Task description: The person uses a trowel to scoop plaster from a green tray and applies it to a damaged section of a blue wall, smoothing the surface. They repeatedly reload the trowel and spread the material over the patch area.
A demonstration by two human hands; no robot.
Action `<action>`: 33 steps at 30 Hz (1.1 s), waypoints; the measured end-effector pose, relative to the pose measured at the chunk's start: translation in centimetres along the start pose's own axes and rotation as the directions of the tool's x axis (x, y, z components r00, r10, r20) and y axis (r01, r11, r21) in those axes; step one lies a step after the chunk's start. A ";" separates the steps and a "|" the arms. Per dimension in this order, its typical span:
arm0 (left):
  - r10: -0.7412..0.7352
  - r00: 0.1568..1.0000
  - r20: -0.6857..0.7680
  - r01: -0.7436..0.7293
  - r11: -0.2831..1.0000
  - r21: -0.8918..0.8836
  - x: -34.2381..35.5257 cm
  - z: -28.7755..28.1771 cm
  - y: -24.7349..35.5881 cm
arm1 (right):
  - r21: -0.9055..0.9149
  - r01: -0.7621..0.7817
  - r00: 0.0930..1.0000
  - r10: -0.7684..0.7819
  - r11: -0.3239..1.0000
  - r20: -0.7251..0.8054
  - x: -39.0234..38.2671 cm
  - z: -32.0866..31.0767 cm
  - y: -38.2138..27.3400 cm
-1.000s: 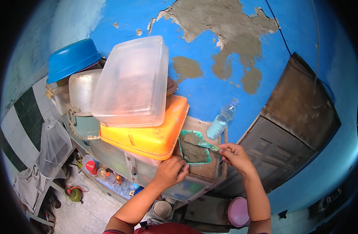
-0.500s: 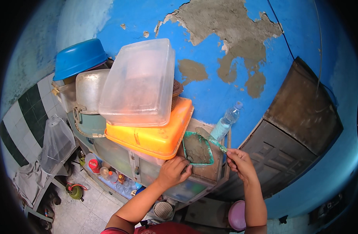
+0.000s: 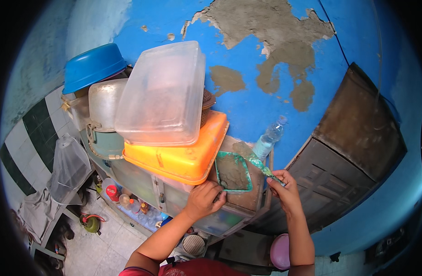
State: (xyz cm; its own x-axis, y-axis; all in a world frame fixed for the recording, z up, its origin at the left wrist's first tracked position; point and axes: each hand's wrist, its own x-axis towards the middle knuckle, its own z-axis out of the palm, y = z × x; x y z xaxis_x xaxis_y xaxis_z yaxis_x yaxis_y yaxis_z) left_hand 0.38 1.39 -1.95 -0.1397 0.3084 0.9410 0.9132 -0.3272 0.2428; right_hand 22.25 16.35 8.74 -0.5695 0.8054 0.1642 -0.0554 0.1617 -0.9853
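A green plastic tub (image 3: 249, 178) of wet grey cement (image 3: 234, 171) stands on a wooden cabinet top (image 3: 242, 200). My left hand (image 3: 204, 200) is at its near left corner, fingers curled and closed on the rim; their undersides are hidden. To the right of the tub, my right hand (image 3: 285, 191) pinches the handle of a green putty knife (image 3: 263, 170). The blade is smeared with cement and reaches over the tub's far right corner. Beyond it, a clear plastic bottle (image 3: 269, 138) with a pale blue label leans by the wall.
An orange plastic lid (image 3: 174, 161) and a clear plastic box (image 3: 162, 96) are stacked left of the tub. A metal pot (image 3: 106, 103) and blue basin (image 3: 94, 66) stand farther left. Cement patches (image 3: 289, 60) mark the blue wall (image 3: 248, 112). A dark cabinet (image 3: 335, 161) stands right.
The putty knife has shifted slightly right and away, and its handle has turned in my right fingers. My left hand stays at the tub's corner. The view has tilted slightly.
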 end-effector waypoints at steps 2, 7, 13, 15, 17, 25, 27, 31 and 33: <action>-0.017 1.000 0.006 0.017 1.000 0.009 0.0 0.0 0.2 | -0.081 0.061 0.995 -0.067 0.995 -0.071 -0.1 0.5 0.2; -0.021 1.000 0.014 0.021 0.999 -0.025 -0.1 -0.4 0.3 | 0.006 0.161 0.978 -0.158 0.987 -0.132 -0.5 1.4 1.3; 0.017 0.999 -0.031 -0.023 0.977 -0.214 0.1 -2.4 1.5 | -0.008 0.252 0.950 -0.249 0.968 -0.189 -0.4 3.2 2.4; 0.036 0.993 -0.114 -0.047 0.994 -0.094 1.5 -5.1 3.3 | -0.068 0.288 0.929 -0.296 0.955 -0.221 -0.1 2.8 3.1; 0.085 0.951 -0.296 -0.061 0.994 0.089 3.0 -7.4 3.3 | -0.047 0.292 0.927 -0.294 0.955 -0.231 0.0 3.0 3.3; -0.636 0.549 -0.542 0.509 0.769 -0.386 5.3 -17.7 -0.9 | -0.029 0.326 0.923 -0.324 0.945 -0.209 0.3 3.0 4.0; -0.673 0.544 -0.502 0.593 0.731 -0.337 4.6 -19.5 -2.7 | -0.056 0.326 0.920 -0.331 0.944 -0.209 0.3 3.0 4.1; -0.726 0.518 -0.452 0.701 0.663 -0.263 6.2 -20.5 -5.3 | -0.150 0.386 0.885 -0.412 0.910 -0.218 0.7 2.9 4.6; -0.814 0.467 -0.346 0.767 0.568 -0.298 7.1 -21.1 -6.1 | -0.140 0.350 0.907 -0.372 0.926 -0.198 0.3 2.9 4.1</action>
State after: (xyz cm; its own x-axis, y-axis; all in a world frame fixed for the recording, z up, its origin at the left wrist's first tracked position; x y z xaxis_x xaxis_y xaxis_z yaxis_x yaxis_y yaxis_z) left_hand -14.29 -13.24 8.24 -0.9408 0.1009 0.3237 0.2970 -0.2153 0.9303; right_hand 19.46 15.62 4.65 -0.3338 0.7829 0.5250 -0.1356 0.5113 -0.8487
